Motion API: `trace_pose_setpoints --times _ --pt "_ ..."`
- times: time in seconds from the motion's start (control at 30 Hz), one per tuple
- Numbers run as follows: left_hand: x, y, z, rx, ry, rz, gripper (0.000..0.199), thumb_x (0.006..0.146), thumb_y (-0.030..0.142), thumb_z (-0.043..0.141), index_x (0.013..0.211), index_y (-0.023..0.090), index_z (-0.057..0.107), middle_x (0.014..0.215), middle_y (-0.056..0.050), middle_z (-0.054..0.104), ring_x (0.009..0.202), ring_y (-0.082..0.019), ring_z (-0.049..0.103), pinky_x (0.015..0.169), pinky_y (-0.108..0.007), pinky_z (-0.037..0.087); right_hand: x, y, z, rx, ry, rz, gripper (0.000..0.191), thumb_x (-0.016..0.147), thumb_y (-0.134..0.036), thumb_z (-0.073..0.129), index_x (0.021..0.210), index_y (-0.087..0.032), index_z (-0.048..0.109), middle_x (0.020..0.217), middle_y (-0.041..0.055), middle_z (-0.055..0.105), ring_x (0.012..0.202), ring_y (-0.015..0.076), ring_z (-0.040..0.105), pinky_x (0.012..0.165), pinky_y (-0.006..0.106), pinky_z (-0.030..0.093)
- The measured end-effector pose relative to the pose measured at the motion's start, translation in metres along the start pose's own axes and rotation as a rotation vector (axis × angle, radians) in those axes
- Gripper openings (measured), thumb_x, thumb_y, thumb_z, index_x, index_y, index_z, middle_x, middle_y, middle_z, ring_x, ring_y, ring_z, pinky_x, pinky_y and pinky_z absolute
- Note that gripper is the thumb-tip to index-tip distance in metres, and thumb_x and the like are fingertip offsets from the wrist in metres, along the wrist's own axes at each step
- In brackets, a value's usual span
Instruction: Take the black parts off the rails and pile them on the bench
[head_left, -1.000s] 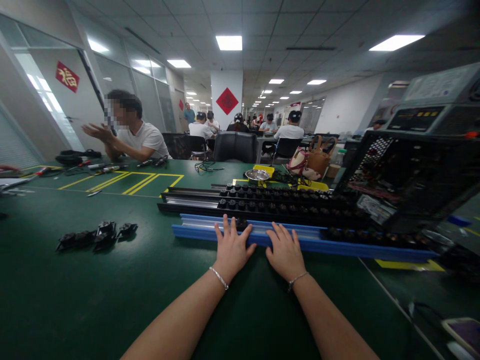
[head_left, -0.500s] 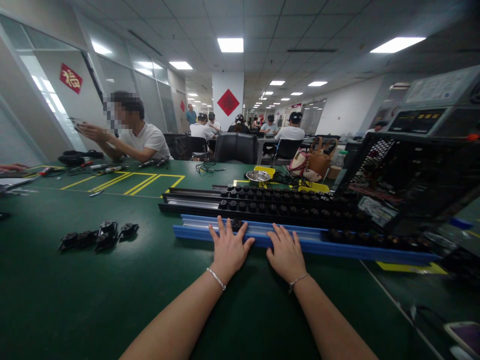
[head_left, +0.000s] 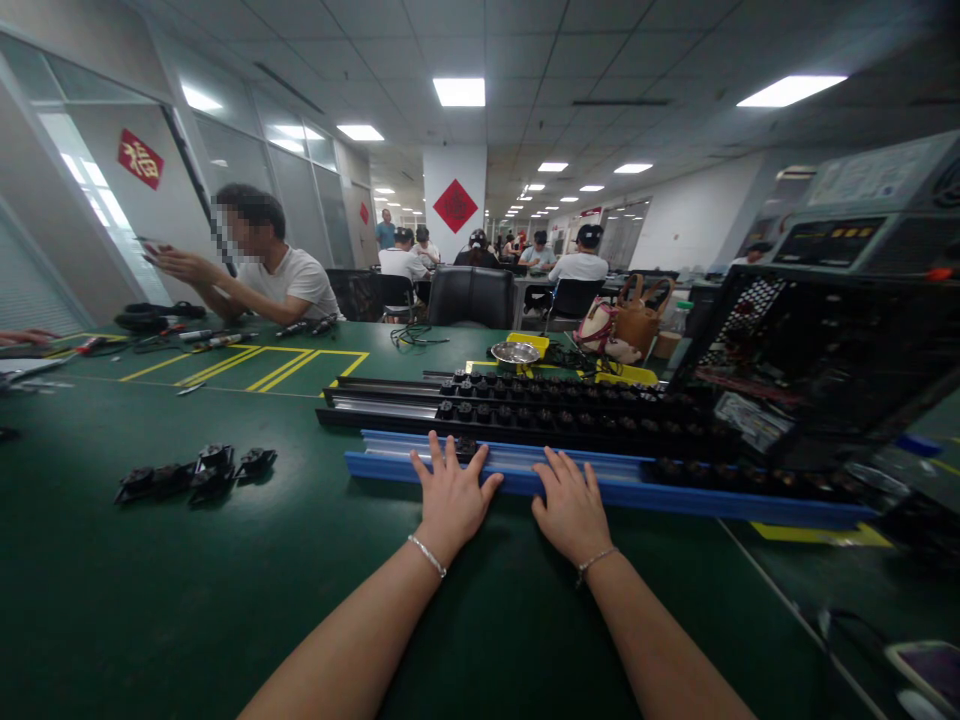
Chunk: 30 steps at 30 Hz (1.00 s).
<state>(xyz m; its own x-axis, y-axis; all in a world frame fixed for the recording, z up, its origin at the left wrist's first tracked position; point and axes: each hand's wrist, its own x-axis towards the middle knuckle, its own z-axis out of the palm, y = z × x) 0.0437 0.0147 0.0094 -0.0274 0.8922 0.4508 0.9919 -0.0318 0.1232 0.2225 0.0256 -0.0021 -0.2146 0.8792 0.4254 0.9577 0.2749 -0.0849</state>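
A long blue channel rail (head_left: pixel 630 492) lies across the green table in front of me. My left hand (head_left: pixel 452 497) rests on its near edge with fingers spread. Just beyond those fingers, a small black part (head_left: pixel 466 447) sits inside the channel; whether a fingertip touches it I cannot tell. My right hand (head_left: pixel 571 503) lies on the rail further right, fingers stretched out and holding nothing. A row of similar black parts (head_left: pixel 742 475) fills the rail's right end. Off to the left, several loose black parts (head_left: pixel 214 468) lie in a cluster on the table.
Black rails (head_left: pixel 390 408) holding rows of black parts lie behind the blue one. An opened computer case (head_left: pixel 832 350) stands at right. Further back are a metal bowl (head_left: pixel 515 352) and yellow trays (head_left: pixel 630 374). A person (head_left: pixel 277 265) sits across at the left, hands raised.
My left hand and the small black part in the channel have shifted slightly left along the blue rail. My right hand has stayed in about the same place.
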Motion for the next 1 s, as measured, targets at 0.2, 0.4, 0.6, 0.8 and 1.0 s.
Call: trace_pose_setpoints --times 0.2,0.4,0.6,0.8,1.0 --pt "0.001 -0.002 0.0 0.004 0.008 -0.016 0.056 0.085 0.064 0.028 0.13 0.039 0.049 0.141 -0.012 0.043 0.139 -0.039 0.011 0.104 -0.067 0.006 0.0 -0.001 -0.003 0.007 -0.024 0.012 0.039 0.078 -0.021 0.046 0.115 -0.021 0.058 0.141 0.0067 0.044 0.131 0.0237 0.034 0.11 0.048 0.015" --pt "0.001 -0.003 -0.002 0.009 0.006 -0.046 0.054 0.086 0.062 0.031 0.129 0.036 0.051 0.14 -0.013 0.045 0.139 -0.04 0.011 0.103 -0.068 0.008 0.0 -0.001 -0.003 0.012 -0.029 0.015 0.039 0.078 -0.021 0.046 0.116 -0.021 0.058 0.141 0.0063 0.044 0.131 0.0236 0.034 0.111 0.048 0.014" --pt "0.004 -0.006 -0.01 0.021 -0.054 -0.069 0.051 0.086 0.06 0.033 0.128 0.038 0.052 0.141 -0.012 0.043 0.138 -0.041 0.012 0.102 -0.069 0.01 0.0 0.0 -0.002 0.011 -0.022 0.006 0.04 0.078 -0.02 0.046 0.116 -0.022 0.058 0.142 0.0067 0.044 0.131 0.0237 0.034 0.111 0.048 0.014" --pt "0.002 -0.008 -0.005 0.036 -0.05 -0.06 0.054 0.087 0.06 0.03 0.13 0.034 0.051 0.138 -0.015 0.045 0.136 -0.04 0.022 0.102 -0.066 0.018 0.0 0.001 -0.003 0.013 -0.037 0.011 0.04 0.078 -0.021 0.046 0.116 -0.022 0.057 0.142 0.0068 0.043 0.131 0.024 0.033 0.11 0.049 0.015" --pt "0.001 -0.011 -0.004 0.048 -0.043 -0.056 0.055 0.087 0.06 0.028 0.129 0.033 0.051 0.137 -0.016 0.046 0.135 -0.04 0.024 0.102 -0.065 0.019 0.001 0.002 -0.002 0.027 -0.031 0.014 0.039 0.078 -0.021 0.046 0.116 -0.021 0.058 0.142 0.0061 0.043 0.132 0.0241 0.033 0.111 0.048 0.015"
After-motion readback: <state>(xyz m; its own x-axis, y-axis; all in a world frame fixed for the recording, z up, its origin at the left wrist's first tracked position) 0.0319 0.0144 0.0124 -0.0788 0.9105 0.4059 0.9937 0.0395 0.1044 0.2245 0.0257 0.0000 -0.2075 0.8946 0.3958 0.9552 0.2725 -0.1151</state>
